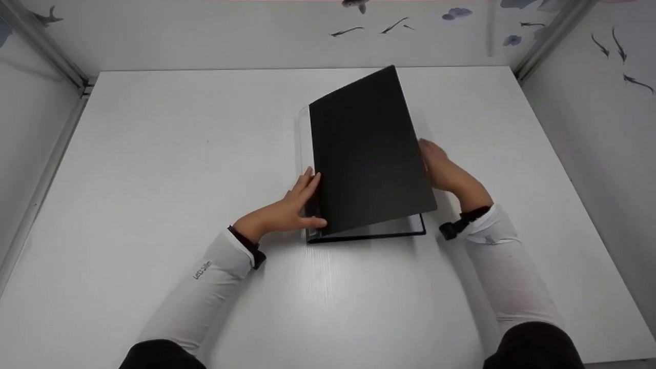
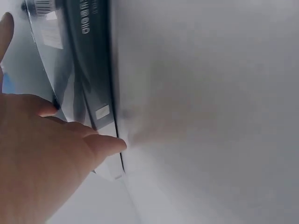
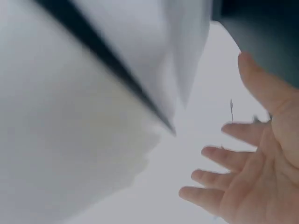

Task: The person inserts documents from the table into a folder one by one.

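A black file binder (image 1: pixel 369 154) lies on the white table, its front cover raised at a slant and hinged on the left. Below the cover, white inside surface and the black rim of the back cover (image 1: pixel 369 237) show. My left hand (image 1: pixel 289 207) rests on the spine side, fingers spread and fairly straight. In the left wrist view the dark spine (image 2: pixel 88 56) carries white print and a label. Beside the raised right edge is my right hand (image 1: pixel 443 166). Its palm (image 3: pixel 261 186) and fingers look straight and spread in the right wrist view, with the thumb close to the cover.
The white table (image 1: pixel 154 154) extends around the binder on all sides. A back wall (image 1: pixel 230 36) and a right wall (image 1: pixel 589 128), both with fish prints, enclose it. Metal posts stand at the far corners.
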